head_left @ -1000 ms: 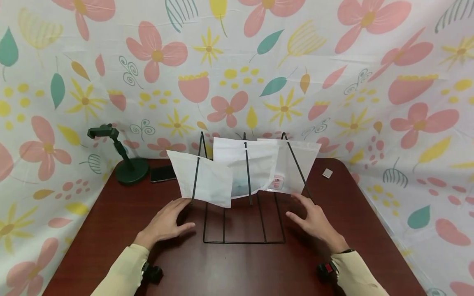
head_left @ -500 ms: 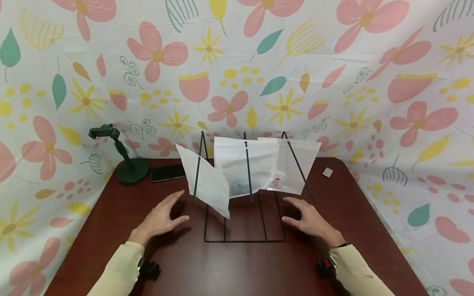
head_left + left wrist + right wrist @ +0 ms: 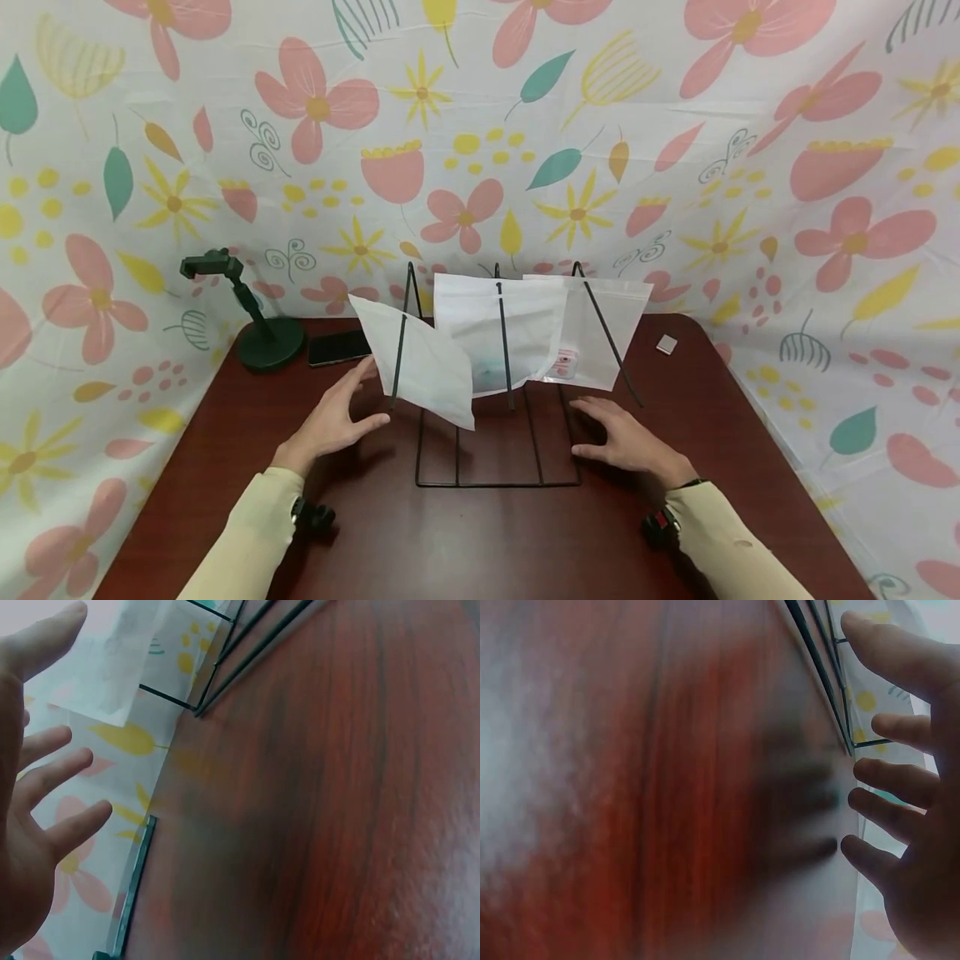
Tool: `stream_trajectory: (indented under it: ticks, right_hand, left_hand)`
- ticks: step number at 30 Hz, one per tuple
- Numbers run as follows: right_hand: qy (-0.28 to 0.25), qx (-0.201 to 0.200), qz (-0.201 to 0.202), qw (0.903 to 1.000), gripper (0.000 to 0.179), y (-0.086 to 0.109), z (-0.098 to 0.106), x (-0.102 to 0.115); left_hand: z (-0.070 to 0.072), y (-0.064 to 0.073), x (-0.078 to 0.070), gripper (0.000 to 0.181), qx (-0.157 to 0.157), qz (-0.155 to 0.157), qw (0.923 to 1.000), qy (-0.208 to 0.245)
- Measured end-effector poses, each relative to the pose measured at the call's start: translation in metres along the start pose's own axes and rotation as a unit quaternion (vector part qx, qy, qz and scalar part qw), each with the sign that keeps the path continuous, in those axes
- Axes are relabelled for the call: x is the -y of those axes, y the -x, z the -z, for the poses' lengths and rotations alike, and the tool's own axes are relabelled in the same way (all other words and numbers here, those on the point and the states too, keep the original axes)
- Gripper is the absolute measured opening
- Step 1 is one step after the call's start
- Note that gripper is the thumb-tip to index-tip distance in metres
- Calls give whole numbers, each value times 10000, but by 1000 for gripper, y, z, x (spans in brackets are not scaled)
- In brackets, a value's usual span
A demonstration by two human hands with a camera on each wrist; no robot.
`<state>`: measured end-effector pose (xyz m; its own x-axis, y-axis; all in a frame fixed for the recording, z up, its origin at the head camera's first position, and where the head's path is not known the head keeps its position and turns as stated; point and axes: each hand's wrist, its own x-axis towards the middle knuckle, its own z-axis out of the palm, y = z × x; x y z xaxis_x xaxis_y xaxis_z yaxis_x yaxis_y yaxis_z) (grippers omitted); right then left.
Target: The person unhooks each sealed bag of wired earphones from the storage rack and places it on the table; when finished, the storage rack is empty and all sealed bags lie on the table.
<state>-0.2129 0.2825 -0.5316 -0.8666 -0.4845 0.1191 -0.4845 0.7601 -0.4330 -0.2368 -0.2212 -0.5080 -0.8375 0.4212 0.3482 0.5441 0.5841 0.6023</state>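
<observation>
A black wire rack [image 3: 498, 485] stands on the brown table, with white packets hanging from its prongs. The left packet [image 3: 438, 379] hangs askew, its lower right corner dipping forward. My left hand [image 3: 330, 425] is beside that packet, fingers spread and thumb apart, holding nothing; whether a fingertip touches the packet's edge I cannot tell. The middle packet [image 3: 468, 325] has a faint bluish patch low down. A see-through right packet [image 3: 628, 312] shows a small pink-and-white print. My right hand [image 3: 626, 437] is below it, beside the rack's base, fingers extended and holding nothing.
A dark green phone stand [image 3: 272, 343] is at the back left, with a black phone [image 3: 337, 347] lying next to it. A small pale square object [image 3: 667, 343] lies at the back right. Flowered cloth [image 3: 465, 108] hangs behind the table.
The left packet has turned on its prong and tilts more steeply than a second ago. My left hand drew back from it, then moved up near it again. My right hand shifted slightly left.
</observation>
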Motion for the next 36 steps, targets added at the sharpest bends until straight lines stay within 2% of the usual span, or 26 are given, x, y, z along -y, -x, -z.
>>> stream_trajectory:
  ticks: [8,14,21,26,31,36]
  right_hand:
    - [-53,204,55,9998,84,1,-5,-4]
    - [-173,290,29,9994,92,1,-2,-5]
    - [-155,412,-24,9990,96,2,-2,-4]
    - [-28,379,34,9993,98,1,-3,-3]
    - [0,478,-5,9989,100,-1,-4,-3]
    - [56,448,21,9990,101,-3,-4,-3]
  left_hand:
    - [-2,-8,-4,108,-196,15,9943,1048]
    - [-5,-16,-14,113,-436,197,9906,1278]
    - [7,-17,-44,105,-536,-232,9878,1444]
    - [5,-14,-45,105,-732,-381,9850,1517]
    - [-2,-11,-44,96,-1153,-571,9803,1497]
    - [-7,-12,-46,82,-1635,-863,9686,1663]
